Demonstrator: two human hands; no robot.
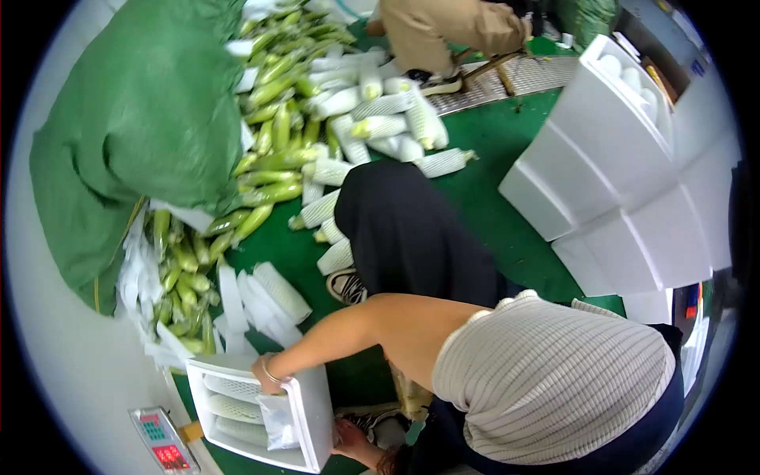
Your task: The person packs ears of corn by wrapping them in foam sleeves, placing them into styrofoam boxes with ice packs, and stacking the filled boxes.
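Observation:
A white foam box (pixel 317 404) stands tilted at the lower left, its opening towards the camera. Inside lie several ears of corn (pixel 233 408) in white foam nets, with a white plastic-wrapped packet (pixel 279 423) beside them. My right hand (pixel 273 375), with a bracelet at the wrist, is closed over the box's upper rim, fingertips partly hidden inside. Lower down, my left hand (pixel 356 445) grips the outer side of the box, its fingers partly hidden. Loose foam nets (pixel 281 293) lie on the floor just above the box.
Green-husked corn (pixel 273 170) is heaped beside a large green sack (pixel 158 103), and net-wrapped corn (pixel 380 127) lies nearby. White foam boxes (pixel 609 142) are stacked at right. A scale (pixel 164 440) with a red display stands lower left. Another person's trousered leg (pixel 443 36) shows at the top.

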